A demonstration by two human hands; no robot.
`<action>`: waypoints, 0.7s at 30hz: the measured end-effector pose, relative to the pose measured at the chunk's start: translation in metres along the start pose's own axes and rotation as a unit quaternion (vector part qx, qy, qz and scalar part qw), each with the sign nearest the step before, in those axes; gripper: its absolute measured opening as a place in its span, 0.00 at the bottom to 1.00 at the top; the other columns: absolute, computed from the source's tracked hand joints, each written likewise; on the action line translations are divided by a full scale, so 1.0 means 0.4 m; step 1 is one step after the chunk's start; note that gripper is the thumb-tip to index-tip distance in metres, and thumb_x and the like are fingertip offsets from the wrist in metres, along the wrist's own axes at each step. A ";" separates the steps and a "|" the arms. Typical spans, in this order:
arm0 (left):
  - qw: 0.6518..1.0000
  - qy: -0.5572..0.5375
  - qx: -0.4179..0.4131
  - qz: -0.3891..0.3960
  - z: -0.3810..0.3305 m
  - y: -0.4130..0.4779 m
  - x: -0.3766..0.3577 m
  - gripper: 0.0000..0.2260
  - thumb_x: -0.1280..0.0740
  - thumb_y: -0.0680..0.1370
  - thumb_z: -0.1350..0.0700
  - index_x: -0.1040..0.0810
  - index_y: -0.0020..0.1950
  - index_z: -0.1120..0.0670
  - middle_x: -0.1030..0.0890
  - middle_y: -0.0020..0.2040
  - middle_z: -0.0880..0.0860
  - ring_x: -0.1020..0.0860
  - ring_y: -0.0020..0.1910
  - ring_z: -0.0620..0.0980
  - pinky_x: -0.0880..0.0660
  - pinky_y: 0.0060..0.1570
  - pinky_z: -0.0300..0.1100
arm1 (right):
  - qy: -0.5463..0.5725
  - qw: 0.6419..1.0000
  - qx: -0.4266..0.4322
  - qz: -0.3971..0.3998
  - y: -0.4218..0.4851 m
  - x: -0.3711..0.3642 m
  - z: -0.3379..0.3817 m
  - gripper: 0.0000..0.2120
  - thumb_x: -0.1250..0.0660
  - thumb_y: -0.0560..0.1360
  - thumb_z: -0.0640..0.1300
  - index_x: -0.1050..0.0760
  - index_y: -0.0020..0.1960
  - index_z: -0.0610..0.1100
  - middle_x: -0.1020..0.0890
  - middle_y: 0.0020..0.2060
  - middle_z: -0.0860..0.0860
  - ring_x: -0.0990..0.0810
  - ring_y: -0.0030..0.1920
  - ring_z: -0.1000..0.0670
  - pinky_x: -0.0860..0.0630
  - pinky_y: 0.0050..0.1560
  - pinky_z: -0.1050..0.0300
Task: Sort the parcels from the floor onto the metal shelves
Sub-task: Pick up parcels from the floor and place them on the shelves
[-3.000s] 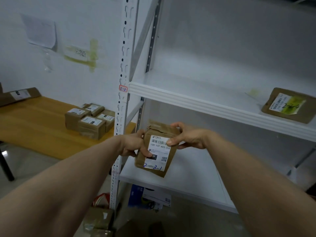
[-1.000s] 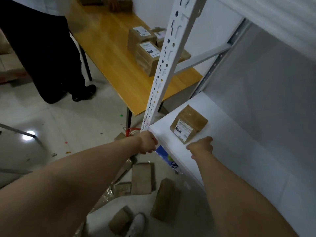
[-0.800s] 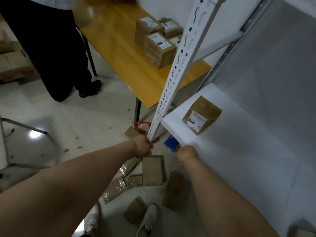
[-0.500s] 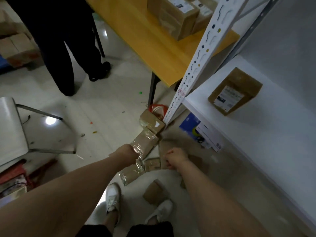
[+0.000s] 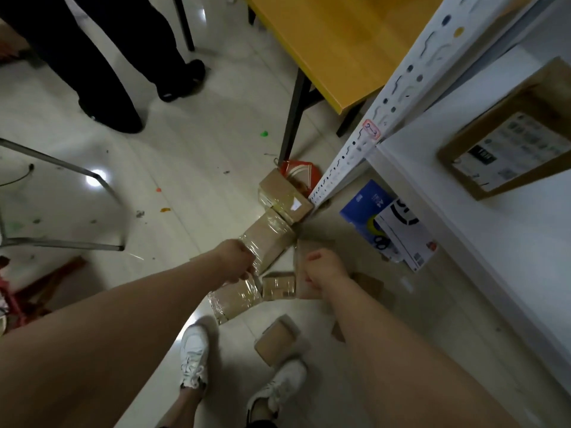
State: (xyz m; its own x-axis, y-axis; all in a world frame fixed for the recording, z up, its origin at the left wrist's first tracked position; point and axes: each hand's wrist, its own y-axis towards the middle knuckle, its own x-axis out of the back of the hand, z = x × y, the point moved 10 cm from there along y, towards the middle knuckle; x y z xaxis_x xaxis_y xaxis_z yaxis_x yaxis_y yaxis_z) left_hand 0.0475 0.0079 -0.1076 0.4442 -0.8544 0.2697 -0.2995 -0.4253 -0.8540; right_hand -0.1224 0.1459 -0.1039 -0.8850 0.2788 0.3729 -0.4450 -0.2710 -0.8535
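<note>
Head view: taped parcel points lengthwise at shelf post; left grip and right grip curled, hold unclear.

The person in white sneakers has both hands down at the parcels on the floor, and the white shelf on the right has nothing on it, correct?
Not quite: the head view shows a labelled brown parcel lying on the white shelf. The rest holds: white sneakers, with the left hand and right hand down at the floor parcels.

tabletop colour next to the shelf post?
Yellow-orange tabletop, black legs; the head view shows it.
</note>
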 end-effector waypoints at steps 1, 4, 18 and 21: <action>1.000 -0.011 -0.007 0.004 -0.022 0.028 -0.005 0.06 0.38 0.80 0.62 0.22 0.46 0.59 0.19 0.36 0.55 0.24 0.29 0.50 0.30 0.30 0.37 | -0.009 1.000 0.011 -0.007 0.032 0.009 0.016 0.13 0.34 0.78 0.37 0.26 0.62 0.44 0.20 0.55 0.44 0.21 0.50 0.46 0.21 0.53 0.50; 0.999 -0.035 -0.032 0.020 -0.082 0.117 -0.024 0.05 0.38 0.80 0.64 0.23 0.49 0.59 0.18 0.41 0.57 0.23 0.34 0.52 0.27 0.35 0.42 | -0.049 0.997 0.061 -0.024 0.139 0.022 0.064 0.12 0.31 0.78 0.43 0.28 0.60 0.48 0.23 0.48 0.53 0.26 0.43 0.56 0.27 0.41 0.57; 0.996 -0.086 0.002 -0.016 0.084 0.590 -0.028 0.05 0.37 0.81 0.62 0.22 0.53 0.59 0.17 0.46 0.58 0.21 0.37 0.50 0.25 0.34 0.39 | -0.373 0.894 0.196 -0.152 0.728 -0.126 0.237 0.58 0.22 0.70 0.52 0.64 0.81 0.55 0.58 0.81 0.39 0.57 0.80 0.36 0.54 0.78 0.38; 0.996 -0.089 0.020 -0.020 0.146 0.631 -0.023 0.05 0.37 0.81 0.61 0.21 0.53 0.57 0.16 0.46 0.57 0.20 0.38 0.50 0.24 0.35 0.40 | -0.398 0.878 0.193 -0.184 0.785 -0.141 0.240 0.57 0.24 0.71 0.52 0.66 0.81 0.53 0.53 0.81 0.38 0.50 0.79 0.34 0.50 0.76 0.37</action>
State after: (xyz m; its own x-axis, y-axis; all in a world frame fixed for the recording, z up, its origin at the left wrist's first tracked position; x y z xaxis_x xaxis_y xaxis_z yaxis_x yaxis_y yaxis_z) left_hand 0.0170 -0.0744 -0.3514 0.5992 -0.7685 0.2244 -0.2456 -0.4432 -0.8621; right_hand -0.2254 -0.0434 -0.3579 -0.4183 -0.2764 0.8652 -0.5982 -0.6329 -0.4914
